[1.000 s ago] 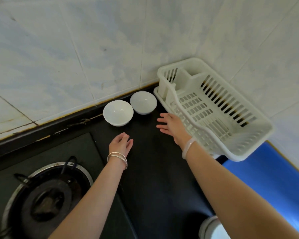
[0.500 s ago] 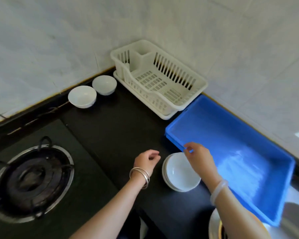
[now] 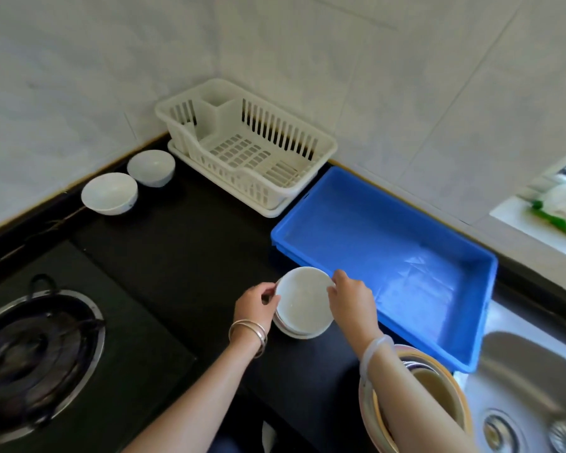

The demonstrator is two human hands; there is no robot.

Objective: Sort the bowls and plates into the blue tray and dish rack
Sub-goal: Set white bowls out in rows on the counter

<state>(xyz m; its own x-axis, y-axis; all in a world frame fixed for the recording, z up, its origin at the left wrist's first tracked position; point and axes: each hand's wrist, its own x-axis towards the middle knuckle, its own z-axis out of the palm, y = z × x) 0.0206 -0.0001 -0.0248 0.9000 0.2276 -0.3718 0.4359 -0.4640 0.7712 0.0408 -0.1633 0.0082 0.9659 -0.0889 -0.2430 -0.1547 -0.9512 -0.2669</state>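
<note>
The left hand (image 3: 254, 304) and right hand (image 3: 352, 297) grip opposite edges of the top plate (image 3: 303, 297), which is tilted above a small stack of plates (image 3: 299, 330) on the black counter (image 3: 183, 256). The left fingers pinch the rim on the left side; the right fingers pinch it on the right. The left wrist wears metal bangles (image 3: 249, 331), the right a pale bangle (image 3: 374, 349).

Just to the right of the stack lies the blue tray (image 3: 471, 322), with nothing in it. Behind the tray, in the corner of the tiled walls, sits the white rack (image 3: 252, 148), also holding nothing. Left of the rack, against the wall, two white bowls (image 3: 110, 192) stand side by side. A gas burner (image 3: 36, 351) is at the far left. Under the right forearm is a stack of larger bowls (image 3: 438, 387), beside a steel sink (image 3: 530, 387).
</note>
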